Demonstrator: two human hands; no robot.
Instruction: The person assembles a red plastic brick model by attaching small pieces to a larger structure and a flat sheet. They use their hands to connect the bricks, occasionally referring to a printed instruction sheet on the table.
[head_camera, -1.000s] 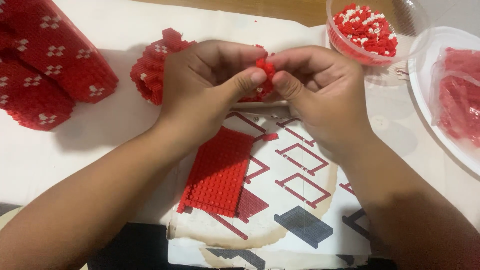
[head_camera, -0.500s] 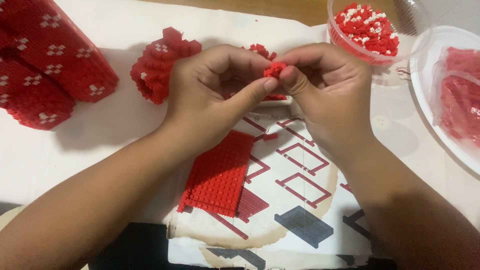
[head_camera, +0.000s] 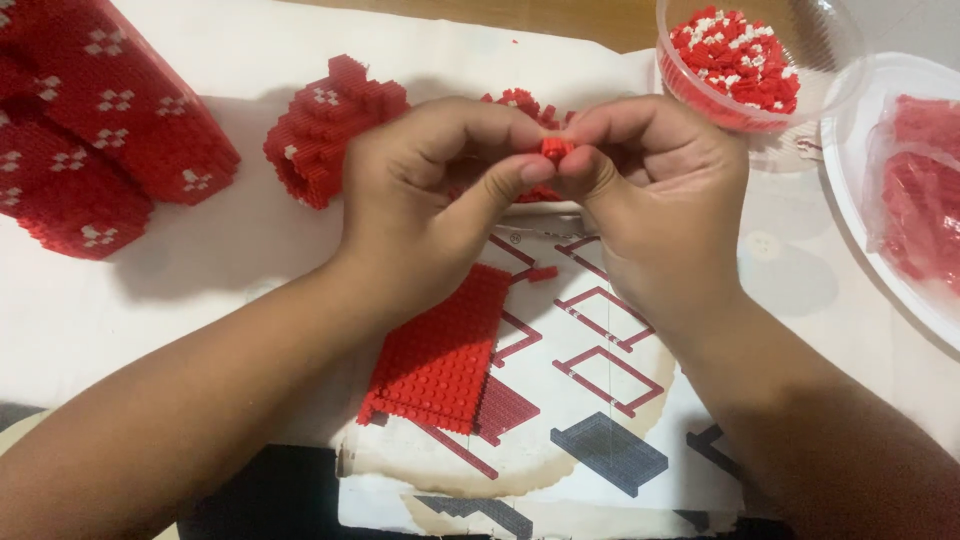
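While the flat red plate (head_camera: 440, 355) lies on the instruction sheet (head_camera: 600, 400) below, a small red brick (head_camera: 556, 149) is pinched between the fingertips of the left hand (head_camera: 430, 205) and right hand (head_camera: 655, 205), both closed on it, above the counter (head_camera: 200, 270), near the bowl (head_camera: 745, 65) of bricks.

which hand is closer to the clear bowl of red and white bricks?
Right. The right hand sits just below-left of the clear bowl, nearly at its rim; the left hand is farther left, beyond the right.
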